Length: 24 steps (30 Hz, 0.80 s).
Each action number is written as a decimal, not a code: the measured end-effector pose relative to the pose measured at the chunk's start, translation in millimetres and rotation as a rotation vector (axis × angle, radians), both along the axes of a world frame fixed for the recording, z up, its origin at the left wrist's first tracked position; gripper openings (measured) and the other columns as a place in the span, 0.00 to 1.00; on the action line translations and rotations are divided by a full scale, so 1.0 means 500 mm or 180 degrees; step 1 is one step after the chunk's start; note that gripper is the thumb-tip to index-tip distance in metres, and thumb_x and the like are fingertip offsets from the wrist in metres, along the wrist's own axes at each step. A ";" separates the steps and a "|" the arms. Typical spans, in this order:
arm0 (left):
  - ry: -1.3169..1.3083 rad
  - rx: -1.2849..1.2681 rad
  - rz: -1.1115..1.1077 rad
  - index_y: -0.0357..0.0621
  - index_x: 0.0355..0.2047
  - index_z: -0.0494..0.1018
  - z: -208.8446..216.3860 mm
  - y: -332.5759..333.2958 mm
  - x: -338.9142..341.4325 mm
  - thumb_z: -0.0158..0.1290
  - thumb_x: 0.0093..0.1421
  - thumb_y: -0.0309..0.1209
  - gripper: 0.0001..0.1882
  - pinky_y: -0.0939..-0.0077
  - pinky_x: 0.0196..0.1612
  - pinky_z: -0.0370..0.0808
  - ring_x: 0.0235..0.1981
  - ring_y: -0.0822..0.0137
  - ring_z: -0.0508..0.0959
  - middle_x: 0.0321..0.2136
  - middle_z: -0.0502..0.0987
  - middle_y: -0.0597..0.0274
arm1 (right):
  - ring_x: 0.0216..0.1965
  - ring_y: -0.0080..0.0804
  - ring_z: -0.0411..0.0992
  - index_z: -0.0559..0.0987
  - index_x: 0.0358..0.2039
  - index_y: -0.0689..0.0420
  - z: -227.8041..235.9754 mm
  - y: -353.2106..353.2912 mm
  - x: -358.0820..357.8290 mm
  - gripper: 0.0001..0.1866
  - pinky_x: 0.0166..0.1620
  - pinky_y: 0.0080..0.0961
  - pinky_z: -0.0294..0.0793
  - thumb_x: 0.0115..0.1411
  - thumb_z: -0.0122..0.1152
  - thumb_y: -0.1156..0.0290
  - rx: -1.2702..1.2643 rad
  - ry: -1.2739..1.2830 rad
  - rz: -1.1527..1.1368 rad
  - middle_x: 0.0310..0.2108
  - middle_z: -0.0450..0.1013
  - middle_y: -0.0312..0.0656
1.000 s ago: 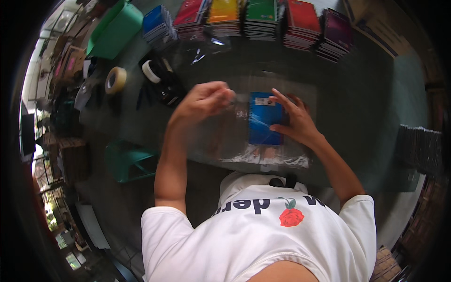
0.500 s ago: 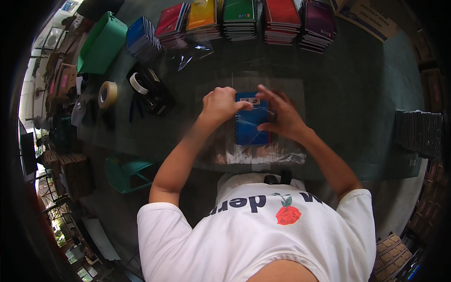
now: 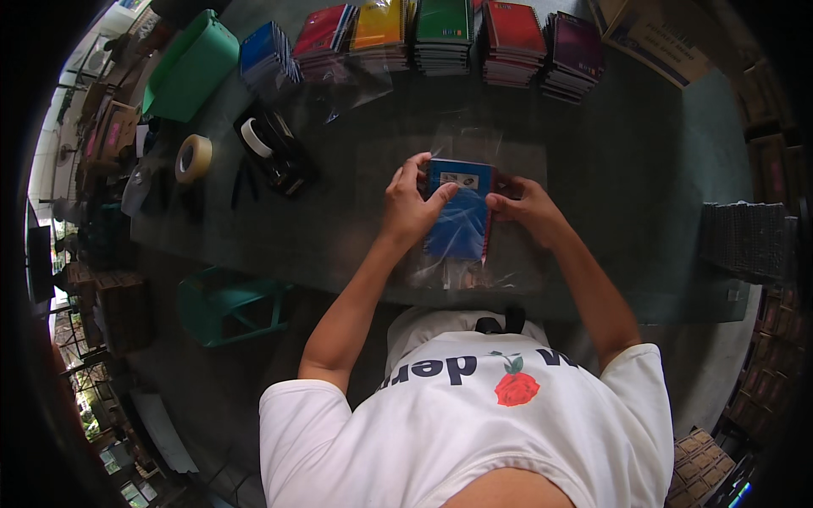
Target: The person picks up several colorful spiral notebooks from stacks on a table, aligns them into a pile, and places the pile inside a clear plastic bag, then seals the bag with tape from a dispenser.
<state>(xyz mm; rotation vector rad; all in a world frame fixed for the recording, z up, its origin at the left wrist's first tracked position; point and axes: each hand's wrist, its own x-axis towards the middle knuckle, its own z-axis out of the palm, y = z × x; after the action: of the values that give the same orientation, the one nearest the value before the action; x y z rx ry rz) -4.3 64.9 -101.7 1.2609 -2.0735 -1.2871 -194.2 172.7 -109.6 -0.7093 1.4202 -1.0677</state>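
Note:
A blue spiral notebook (image 3: 458,222) with a white label near its top is in front of me, inside a clear plastic bag (image 3: 514,275). Red shows along its right edge, so more than one notebook may be in the bag. My left hand (image 3: 412,203) grips the upper left side, thumb on the cover beside the label. On the right edge, my right hand (image 3: 529,209) is closed with its thumb at the front; its other fingers are partly hidden behind the notebook. Loose film stands up above the notebook and spreads below it.
Stacks of blue (image 3: 267,52), yellow (image 3: 378,24), green (image 3: 444,25), red and purple notebooks line the table's far side. A black tape dispenser (image 3: 278,152), a tape roll (image 3: 194,159) and a green bin (image 3: 191,68) stand left. At right is a dark stack (image 3: 741,239); a green stool (image 3: 233,309) is lower left.
My right hand has come down from over the cover to grip the right edge. My left hand has shifted slightly right and now holds the left side. The notebook looks more tilted up.

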 end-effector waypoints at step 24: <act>0.0843 -0.2184 -0.0796 0.45 0.46 0.68 0.025 0.004 0.080 0.66 0.39 0.26 0.31 0.67 0.44 0.70 0.40 0.61 0.70 0.39 0.70 0.60 | 0.45 0.36 0.64 0.71 0.45 0.52 -0.023 0.056 0.097 0.31 0.49 0.31 0.64 0.40 0.75 0.65 -0.2664 0.3270 -0.1125 0.44 0.66 0.38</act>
<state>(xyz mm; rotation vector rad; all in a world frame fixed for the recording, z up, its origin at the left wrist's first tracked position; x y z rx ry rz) 35.8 66.7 -89.4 0.5166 -2.2262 -0.6657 -145.6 200.8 -121.1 -1.8442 1.9776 -1.7261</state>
